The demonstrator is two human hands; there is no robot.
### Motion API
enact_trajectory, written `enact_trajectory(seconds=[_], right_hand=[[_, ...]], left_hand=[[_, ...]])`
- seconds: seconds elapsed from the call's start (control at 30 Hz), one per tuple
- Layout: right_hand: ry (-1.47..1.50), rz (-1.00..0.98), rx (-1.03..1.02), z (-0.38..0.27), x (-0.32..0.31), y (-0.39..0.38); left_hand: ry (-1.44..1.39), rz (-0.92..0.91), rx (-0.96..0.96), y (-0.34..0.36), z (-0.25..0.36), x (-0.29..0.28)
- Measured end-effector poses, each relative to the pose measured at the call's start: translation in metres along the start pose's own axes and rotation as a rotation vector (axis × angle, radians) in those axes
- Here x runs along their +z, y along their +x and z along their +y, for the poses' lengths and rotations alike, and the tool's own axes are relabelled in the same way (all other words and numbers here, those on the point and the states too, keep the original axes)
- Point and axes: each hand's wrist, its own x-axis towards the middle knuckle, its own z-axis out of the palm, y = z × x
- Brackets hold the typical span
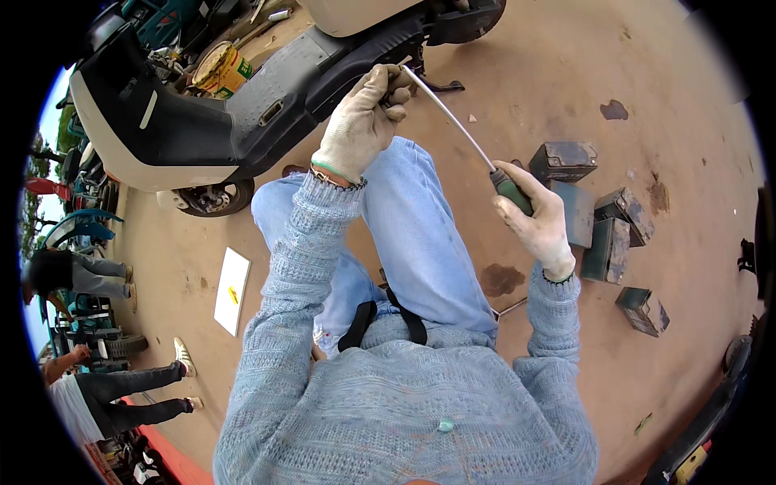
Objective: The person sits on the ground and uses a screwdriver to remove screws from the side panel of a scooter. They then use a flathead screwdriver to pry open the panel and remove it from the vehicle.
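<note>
My right hand point(537, 217), in a pale work glove, is wrapped round the green handle of a screwdriver point(453, 117). Its long metal shank slants up and left to the fingers of my left hand point(362, 121). That hand, also gloved, is closed in a pinch by the screwdriver's tip. A small piece sticks out from its fingers, too small to make out. Just beyond lies the dark lower side of a cream and black electric scooter point(279, 81); whether the tip or my left fingers touch it, I cannot tell.
Several dark box-shaped batteries point(563, 159) stand on the brown floor to my right. A white board point(233, 295) with a small yellow item lies at left. Behind the scooter is a yellow bucket point(222, 71). Two people stand at far left among parked vehicles.
</note>
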Motion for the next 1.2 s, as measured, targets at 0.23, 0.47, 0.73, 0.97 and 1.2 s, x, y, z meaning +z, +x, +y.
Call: enact_trajectory(seconds=[0.23, 0.47, 0.73, 0.97, 1.2], right_hand=[[-0.043, 0.027, 0.011, -0.008, -0.014, -0.024], [-0.117, 0.059, -0.068, -0.016, -0.018, -0.028], [-0.104, -0.017, 0.060, -0.038, -0.016, -0.014], [-0.013, -0.058, 0.253, -0.052, -0.015, 0.040], [0.590, 0.028, 0.153, 0.029, -0.025, 0.115]], left_hand=[[-0.241, -0.078, -0.111, -0.002, -0.009, 0.032], [-0.218, -0.069, -0.106, -0.001, -0.004, 0.039], [0.089, -0.013, -0.068, 0.002, 0.016, 0.020], [0.165, 0.019, -0.079, 0.045, 0.025, -0.003], [-0.170, 0.123, -0.180, 0.130, -0.001, -0.081]])
